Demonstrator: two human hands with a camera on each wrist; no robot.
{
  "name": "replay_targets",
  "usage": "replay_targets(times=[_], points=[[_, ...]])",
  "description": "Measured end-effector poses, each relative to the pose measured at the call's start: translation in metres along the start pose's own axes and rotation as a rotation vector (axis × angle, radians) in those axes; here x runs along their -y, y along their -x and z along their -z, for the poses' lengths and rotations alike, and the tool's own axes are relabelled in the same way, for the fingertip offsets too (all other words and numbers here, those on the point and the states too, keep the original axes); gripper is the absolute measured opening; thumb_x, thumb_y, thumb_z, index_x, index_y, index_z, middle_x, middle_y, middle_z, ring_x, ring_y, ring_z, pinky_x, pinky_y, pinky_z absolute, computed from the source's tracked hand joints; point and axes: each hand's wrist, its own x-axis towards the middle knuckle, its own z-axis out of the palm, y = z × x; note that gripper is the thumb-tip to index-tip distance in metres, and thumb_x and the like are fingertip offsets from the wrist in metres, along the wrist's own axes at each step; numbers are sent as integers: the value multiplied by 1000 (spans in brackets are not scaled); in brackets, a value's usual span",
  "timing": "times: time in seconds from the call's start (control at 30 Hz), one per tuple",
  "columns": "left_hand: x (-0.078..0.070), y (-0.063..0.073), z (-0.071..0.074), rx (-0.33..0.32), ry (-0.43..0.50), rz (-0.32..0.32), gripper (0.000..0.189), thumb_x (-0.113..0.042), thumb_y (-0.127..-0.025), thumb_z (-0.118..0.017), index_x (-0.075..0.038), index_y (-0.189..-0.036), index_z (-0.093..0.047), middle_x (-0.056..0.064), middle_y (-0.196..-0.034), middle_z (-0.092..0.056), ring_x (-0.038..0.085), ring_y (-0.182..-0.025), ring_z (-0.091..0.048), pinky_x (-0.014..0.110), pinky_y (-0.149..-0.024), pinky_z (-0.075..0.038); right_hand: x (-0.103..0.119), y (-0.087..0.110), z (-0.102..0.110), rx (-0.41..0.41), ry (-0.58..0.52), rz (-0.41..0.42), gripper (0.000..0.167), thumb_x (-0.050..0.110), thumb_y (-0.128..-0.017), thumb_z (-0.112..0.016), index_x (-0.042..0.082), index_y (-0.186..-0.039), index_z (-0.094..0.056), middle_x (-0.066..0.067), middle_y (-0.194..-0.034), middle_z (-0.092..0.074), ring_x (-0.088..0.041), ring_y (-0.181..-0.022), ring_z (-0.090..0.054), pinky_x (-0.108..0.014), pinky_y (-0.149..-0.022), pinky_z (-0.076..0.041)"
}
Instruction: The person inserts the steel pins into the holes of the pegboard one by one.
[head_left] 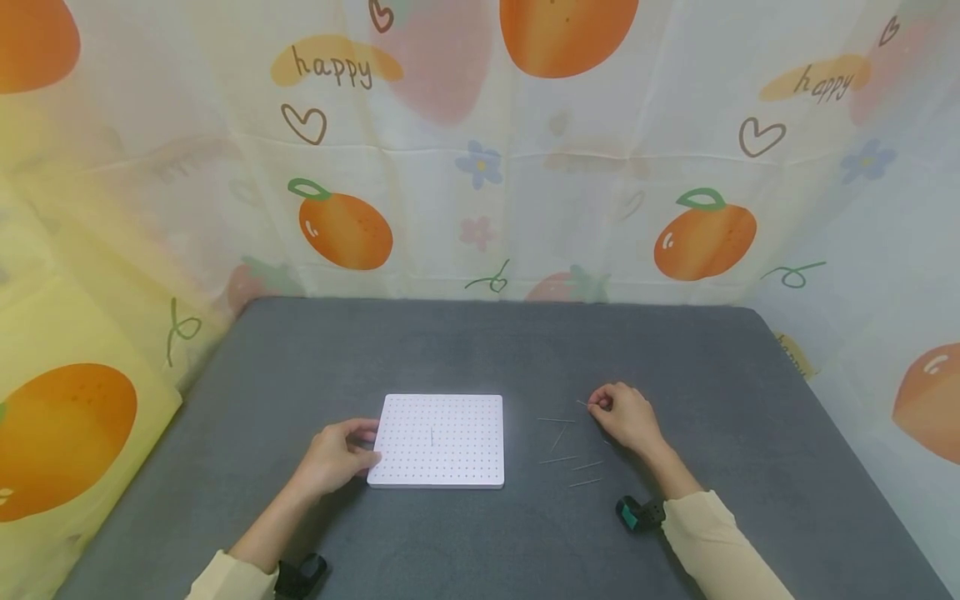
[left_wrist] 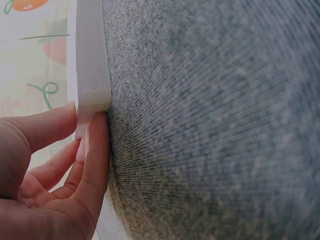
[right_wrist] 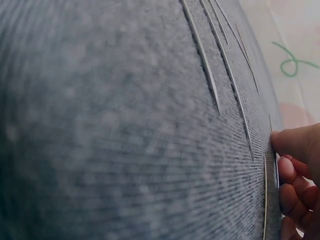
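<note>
A white pegboard [head_left: 467, 442] with rows of small holes lies flat on the table. One thin metal rod [head_left: 432, 437] stands up from it left of centre; the left wrist view shows this upright rod [left_wrist: 44, 37] in profile. My left hand [head_left: 337, 457] grips the board's left edge, thumb at the top face and fingers at the side below. Right of the board, my right hand [head_left: 628, 418] pinches a thin metal rod [head_left: 582, 403] between thumb and fingers, low over the table. Its far end is hidden by the fingers.
Several loose thin rods [head_left: 558, 460] lie scattered on the grey table [head_left: 420, 350] between the board and my right hand. In the right wrist view, one rod [right_wrist: 265, 195] lies close beside the fingers. A printed curtain [head_left: 555, 200] hangs behind the table.
</note>
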Motion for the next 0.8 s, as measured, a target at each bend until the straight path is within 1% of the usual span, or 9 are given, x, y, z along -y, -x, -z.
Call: replay_targets(times=[0.2,0.37,0.57,0.8], points=[[0,0,0,-7,-9,-4,46,0,-76,-69,1,-120,-55,14,-102,-62,16,-75,-63,31,-60,-54,0,0,-2,-21,22,6,6,16,-81,-65,11,-81,-68,-5,-81,-61,-20,-76,-56,-42,-69,-44],[0,-1,0,-5,-8,-5,47,0,-75,-69,1,-120,-55,14,-103,-62,16,-75,-63,31,-60,-54,0,0,-2,-21,24,15,7,15,-82,-64,11,-80,-69,-5,-81,-61,-20,-75,-56,-42,-68,-45],[-1,0,0,-5,-9,-12,47,0,-76,-69,2,-120,-55,14,-103,-62,16,-75,-63,31,-60,-54,-1,-1,-1,-7,10,40,7,14,-83,-63,9,-81,-68,-4,-79,-61,-18,-73,-55,-39,-67,-45],[-1,1,0,-5,-6,-14,47,0,-76,-68,2,-120,-55,14,-102,-62,15,-74,-63,31,-60,-54,3,-5,4,-15,-14,70,8,12,-84,-60,8,-82,-67,-4,-79,-59,-17,-72,-52,-38,-68,-42]])
